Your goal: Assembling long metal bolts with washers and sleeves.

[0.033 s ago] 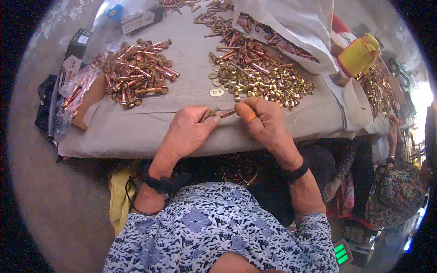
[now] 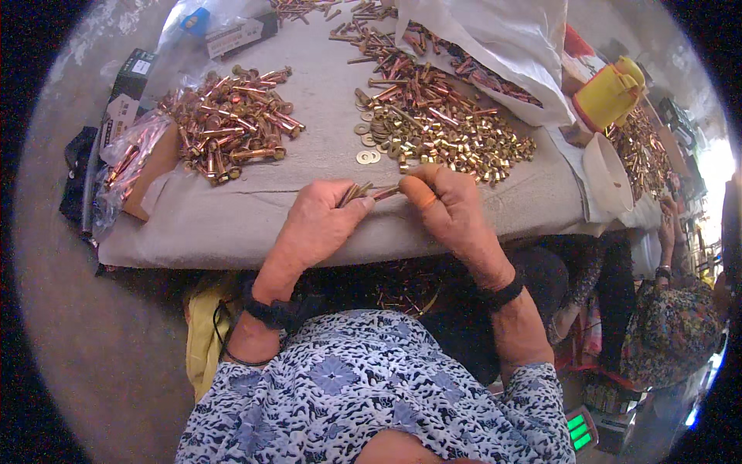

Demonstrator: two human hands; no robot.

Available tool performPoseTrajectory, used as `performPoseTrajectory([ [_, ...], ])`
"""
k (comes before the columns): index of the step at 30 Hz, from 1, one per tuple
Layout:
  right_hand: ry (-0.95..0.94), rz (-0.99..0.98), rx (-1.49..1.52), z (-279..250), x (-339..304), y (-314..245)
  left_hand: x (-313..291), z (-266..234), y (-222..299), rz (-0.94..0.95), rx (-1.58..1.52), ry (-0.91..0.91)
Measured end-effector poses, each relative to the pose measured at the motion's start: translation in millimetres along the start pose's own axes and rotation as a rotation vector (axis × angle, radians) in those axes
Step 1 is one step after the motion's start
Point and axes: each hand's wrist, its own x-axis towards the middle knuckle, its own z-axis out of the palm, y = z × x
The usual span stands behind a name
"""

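The left hand (image 2: 321, 220) sits at the centre of the frame, fingers pinched around a small bundle of brass bolts (image 2: 357, 192). The right hand (image 2: 448, 203), just beside it and wearing an orange fingertip cover (image 2: 421, 193), pinches the bundle's other end. Both hover over the cloth-covered tabletop (image 2: 232, 216). A heap of copper-coloured bolts (image 2: 232, 124) lies upper left; brass nuts and washers (image 2: 448, 135) spread above the hands, and a yellow mug (image 2: 607, 94) stands upper right.

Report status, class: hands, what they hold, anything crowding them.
Left hand shut on bolts. Right hand pinching the same bolts. Loose nuts and washers just beyond; nothing between hands.
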Motion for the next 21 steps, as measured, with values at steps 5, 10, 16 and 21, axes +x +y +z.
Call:
performPoseTrajectory([
  [5,-0.023,0.098,0.299,2.5,-2.4,0.9,-0.9,-3.4,6.4,-0.04,-0.052,-0.039],
  [10,-0.075,0.037,0.125,-2.3,-1.9,4.9,-1.1,-3.9,4.8,-0.029,-0.033,-0.05],
  [16,-0.004,0.011,0.049,0.7,-1.3,1.9,-1.7,-1.7,1.4,-0.003,-0.027,-0.024],
  [21,0.193,-0.006,0.25,12.6,-2.3,7.3,-2.2,0.1,6.7,-0.029,-0.069,0.013],
])
